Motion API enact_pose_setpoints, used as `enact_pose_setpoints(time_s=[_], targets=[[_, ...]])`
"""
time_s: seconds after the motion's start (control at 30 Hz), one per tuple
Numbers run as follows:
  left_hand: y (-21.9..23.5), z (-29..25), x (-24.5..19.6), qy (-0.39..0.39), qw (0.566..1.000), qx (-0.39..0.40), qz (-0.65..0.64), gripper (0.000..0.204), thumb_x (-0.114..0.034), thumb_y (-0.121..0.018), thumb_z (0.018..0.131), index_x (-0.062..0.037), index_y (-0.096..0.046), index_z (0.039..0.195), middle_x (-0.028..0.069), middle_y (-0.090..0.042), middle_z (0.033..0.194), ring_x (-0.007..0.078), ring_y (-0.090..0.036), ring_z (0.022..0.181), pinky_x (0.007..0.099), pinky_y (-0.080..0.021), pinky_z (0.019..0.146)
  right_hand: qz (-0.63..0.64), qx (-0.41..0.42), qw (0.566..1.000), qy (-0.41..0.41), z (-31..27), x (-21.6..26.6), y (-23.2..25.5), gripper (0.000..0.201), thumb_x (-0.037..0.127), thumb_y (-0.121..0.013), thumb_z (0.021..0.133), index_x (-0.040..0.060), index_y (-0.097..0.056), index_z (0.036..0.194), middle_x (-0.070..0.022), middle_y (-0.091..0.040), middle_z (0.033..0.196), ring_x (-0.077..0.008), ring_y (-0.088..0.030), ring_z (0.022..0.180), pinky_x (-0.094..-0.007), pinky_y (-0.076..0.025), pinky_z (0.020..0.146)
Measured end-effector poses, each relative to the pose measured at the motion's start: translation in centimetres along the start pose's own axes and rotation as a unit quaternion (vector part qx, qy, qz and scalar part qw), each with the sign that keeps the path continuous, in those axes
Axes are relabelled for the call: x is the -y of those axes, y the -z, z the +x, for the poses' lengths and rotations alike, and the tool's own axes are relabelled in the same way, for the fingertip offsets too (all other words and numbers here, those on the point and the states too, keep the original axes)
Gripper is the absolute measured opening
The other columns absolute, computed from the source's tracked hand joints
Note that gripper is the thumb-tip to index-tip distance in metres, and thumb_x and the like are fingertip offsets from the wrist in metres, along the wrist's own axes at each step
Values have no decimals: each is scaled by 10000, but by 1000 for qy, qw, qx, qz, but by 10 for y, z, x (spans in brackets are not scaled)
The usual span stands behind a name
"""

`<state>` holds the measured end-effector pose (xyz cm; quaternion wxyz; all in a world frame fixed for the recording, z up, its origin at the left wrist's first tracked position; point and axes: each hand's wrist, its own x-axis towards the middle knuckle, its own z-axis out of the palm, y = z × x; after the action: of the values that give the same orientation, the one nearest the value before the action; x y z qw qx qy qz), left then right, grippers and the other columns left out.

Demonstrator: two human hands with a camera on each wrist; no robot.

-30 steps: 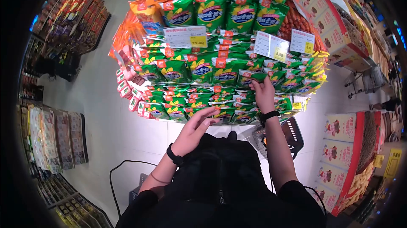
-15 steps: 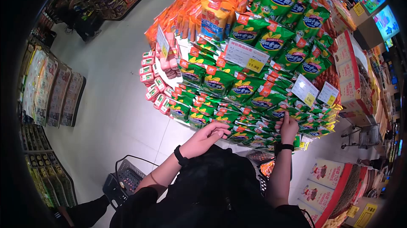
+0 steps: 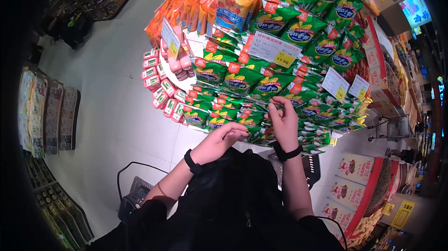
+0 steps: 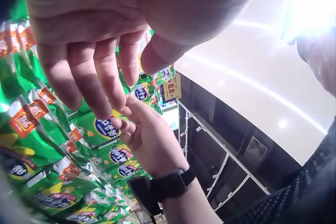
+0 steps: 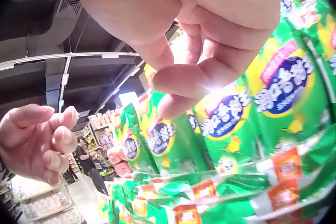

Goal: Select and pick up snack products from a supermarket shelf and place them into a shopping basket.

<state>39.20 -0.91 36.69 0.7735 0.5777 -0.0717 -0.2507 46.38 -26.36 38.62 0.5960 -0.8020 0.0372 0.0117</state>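
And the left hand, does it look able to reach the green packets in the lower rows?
Probably yes: the left hand is close to the green packets, it appears to hold nothing, and nothing visible blocks the way.

Green plastic bags (image 3: 236, 84) stand in tiers before the person, with orange plastic packets (image 3: 186, 12) beyond them on the left and small pink-and-white packs (image 3: 150, 74) along their left edge. The bare left hand (image 3: 215, 144) is left of the bare right hand (image 3: 286, 124). A dark perforated plastic basket (image 3: 134, 192) stands left of the person, printed white-and-red cardboard boxes (image 3: 353, 167) farther right.
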Motion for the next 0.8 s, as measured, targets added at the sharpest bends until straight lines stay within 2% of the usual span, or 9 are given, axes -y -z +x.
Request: enact_pose_setpoints(time_s=[0.07,0.2,0.23,0.33,0.37,0.5,0.67,0.7,0.8], targets=[[12,-6,0,0,1000,11,-5,318,-171,-533,1202,-8,-609,1464,89,-734,1351,165,-693,1229,335,-532,1097,-34,-6,999,2,18,15,-20,387,128,-726,1091,-6,-584,1425,-104,-738,1178,-110,-743,855,-266,-584,707],[29,-20,-8,2,1000,1,-11,322,-170,-531,1204,-15,-606,1475,90,-729,1350,164,-684,1247,329,-525,1094,-74,-45,988,124,53,20,-57,445,140,-734,1084,9,-555,1470,-102,-735,1197,-129,-741,843,-285,-574,685],[34,-24,-8,-2,1000,-2,-16,322,-173,-531,1204,-14,-607,1474,91,-728,1350,165,-683,1250,330,-525,1097,-71,-63,987,129,60,16,-67,384,144,-720,1098,11,-580,1429,-76,-717,1108,-128,-736,807,-278,-563,671],[44,-35,-9,-8,1000,-16,-24,321,-179,-533,1205,-12,-609,1469,96,-725,1352,166,-681,1256,334,-524,1108,-9,-27,998,52,71,-3,-78,252,138,-700,1112,0,-637,1313,-70,-701,1045,-119,-730,768,-275,-552,659],[45,-38,-9,-10,999,-21,-27,321,-182,-535,1206,-11,-610,1467,97,-724,1353,167,-680,1258,335,-524,1112,-19,-50,994,94,71,-9,-80,150,125,-688,1120,-7,-675,1189,-61,-683,999,-114,-734,754,-270,-544,645],[52,-49,-15,7,999,-34,-33,308,-117,-543,1191,-4,-600,1472,95,-704,1357,145,-663,1268,316,-510,1118,9,-70,988,137,45,-4,-83,104,66,-657,1118,-36,-664,1138,-96,-675,1076,-135,-751,805,-273,-579,692],[66,-40,-13,-49,995,-81,27,326,-90,-585,1166,-11,-582,1483,65,-681,1400,123,-656,1237,315,-514,1108,69,-125,972,186,21,12,-73,36,-30,-638,1104,-31,-654,1136,-93,-658,1164,-128,-700,835,-266,-583,754],[74,-33,-16,-45,994,-85,42,358,-94,-620,1150,1,-576,1493,71,-668,1443,140,-641,1306,301,-514,1108,71,-129,969,199,15,22,-70,41,-49,-633,1098,-31,-652,1129,-98,-658,1164,-132,-693,828,-267,-583,754],[72,-17,-44,-110,982,-109,106,620,-181,-723,1101,-47,-432,1631,130,-540,1612,230,-553,1481,408,-453,1214,92,-102,965,221,-12,52,-55,79,-94,-614,1080,-32,-649,1115,-112,-655,1159,-133,-671,810,-271,-584,751]])
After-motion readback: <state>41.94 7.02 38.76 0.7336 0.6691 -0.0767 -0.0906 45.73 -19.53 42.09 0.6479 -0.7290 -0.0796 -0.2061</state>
